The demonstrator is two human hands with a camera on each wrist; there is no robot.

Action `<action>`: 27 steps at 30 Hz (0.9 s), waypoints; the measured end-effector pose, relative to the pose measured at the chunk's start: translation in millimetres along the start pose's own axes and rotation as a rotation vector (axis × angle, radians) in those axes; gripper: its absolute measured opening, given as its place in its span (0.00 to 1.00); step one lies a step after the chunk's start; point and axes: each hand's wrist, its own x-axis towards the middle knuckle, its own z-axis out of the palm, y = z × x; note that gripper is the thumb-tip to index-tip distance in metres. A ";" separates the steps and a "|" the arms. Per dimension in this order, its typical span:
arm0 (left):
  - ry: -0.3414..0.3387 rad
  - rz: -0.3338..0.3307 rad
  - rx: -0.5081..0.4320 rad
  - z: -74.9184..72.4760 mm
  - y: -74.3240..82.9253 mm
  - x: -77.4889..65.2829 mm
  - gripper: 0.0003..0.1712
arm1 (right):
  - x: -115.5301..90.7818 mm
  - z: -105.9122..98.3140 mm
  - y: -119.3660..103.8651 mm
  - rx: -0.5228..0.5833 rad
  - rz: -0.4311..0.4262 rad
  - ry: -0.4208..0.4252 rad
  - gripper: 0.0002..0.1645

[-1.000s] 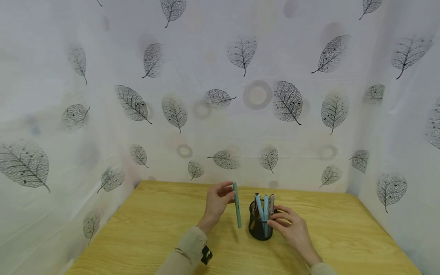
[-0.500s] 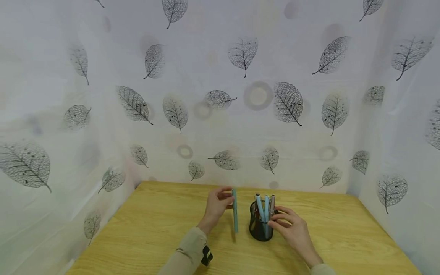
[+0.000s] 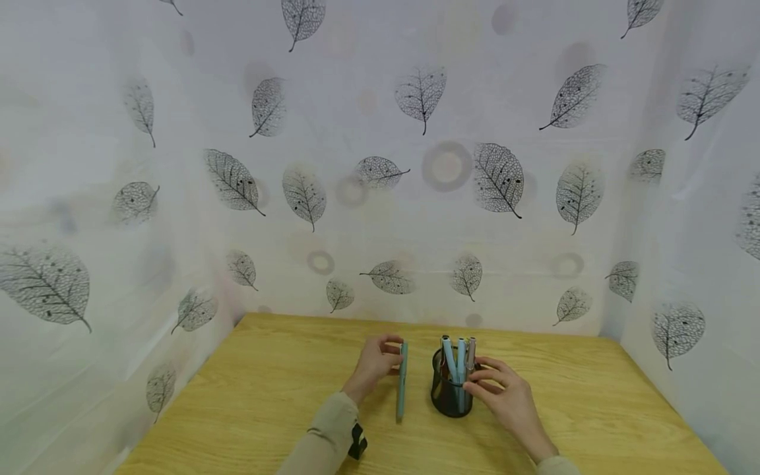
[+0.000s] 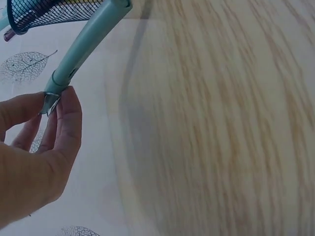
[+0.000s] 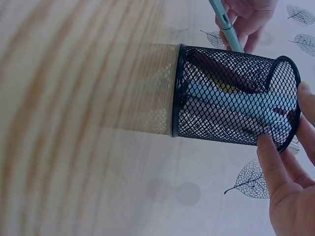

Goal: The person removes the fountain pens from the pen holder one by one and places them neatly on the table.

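My left hand (image 3: 375,365) pinches a teal pen (image 3: 402,389) near its clip end, between thumb and fingertips. The pen hangs nearly upright over the table, its lower end leaning slightly left. In the left wrist view the pen (image 4: 88,44) runs up and right from the fingertips. To its right stands a black mesh pen holder (image 3: 446,400), upright, with light blue pens (image 3: 449,361) and a brownish-grey pen (image 3: 472,349) inside. My right hand (image 3: 505,399) holds the holder by its rim, thumb and fingers spread around the right side, as the right wrist view also shows.
The wood-grain table (image 3: 267,376) reaches back to a pale curtain (image 3: 368,224) printed with dark leaves, which also hangs at both sides. A black object (image 3: 357,442) sits at the left sleeve's cuff.
My left hand has lowered the teal pen toward the table, and its lower end has swung left. The right hand and the pen holder have stayed in place.
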 end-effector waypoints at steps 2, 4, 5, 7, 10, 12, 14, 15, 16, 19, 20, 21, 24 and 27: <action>-0.020 -0.005 0.022 -1.4 -3.5 0.8 0.25 | 0.2 -0.1 0.6 -0.001 -0.003 -0.001 0.08; -0.045 -0.007 0.040 -2.9 -8.0 1.5 0.26 | 0.2 -0.3 0.4 0.001 -0.002 -0.001 0.08; -0.058 -0.007 0.052 -3.7 -10.3 1.7 0.27 | 0.2 -0.4 0.5 0.001 0.000 -0.002 0.08; -0.079 -0.002 0.079 -5.5 -14.1 1.9 0.27 | 0.1 -0.6 0.6 -0.002 0.004 -0.004 0.08; -0.093 -0.011 0.113 -7.8 -18.3 2.8 0.26 | 0.3 -0.6 1.1 -0.005 0.005 -0.005 0.08; -0.095 -0.019 0.137 -9.5 -19.0 2.9 0.24 | 0.7 -0.3 1.6 -0.005 0.000 -0.005 0.08; -0.097 -0.040 0.144 -10.4 -19.8 2.6 0.22 | 0.9 0.2 2.4 -0.001 -0.002 -0.005 0.08; -0.098 -0.053 0.147 -10.6 -19.3 1.9 0.21 | 1.0 0.4 2.8 0.003 -0.001 -0.005 0.08; -0.097 -0.062 0.152 -10.7 -18.8 1.2 0.20 | 0.9 0.6 2.8 0.006 -0.003 -0.004 0.08; -0.094 -0.093 0.162 -10.2 -16.3 -1.0 0.17 | 0.6 0.9 2.8 0.007 0.000 -0.006 0.07; -0.092 -0.100 0.169 -9.7 -15.5 -1.7 0.17 | 0.5 1.0 2.4 0.006 0.004 -0.005 0.07; -0.089 -0.108 0.174 -9.3 -14.8 -2.2 0.17 | 0.5 1.0 1.9 0.006 0.006 -0.005 0.07; -0.088 -0.124 0.180 -7.9 -13.1 -3.3 0.18 | 0.7 0.7 0.2 0.002 0.004 -0.005 0.07; -0.092 -0.122 0.191 -6.9 -11.1 -4.7 0.19 | 0.9 0.3 -1.1 0.003 -0.001 -0.003 0.08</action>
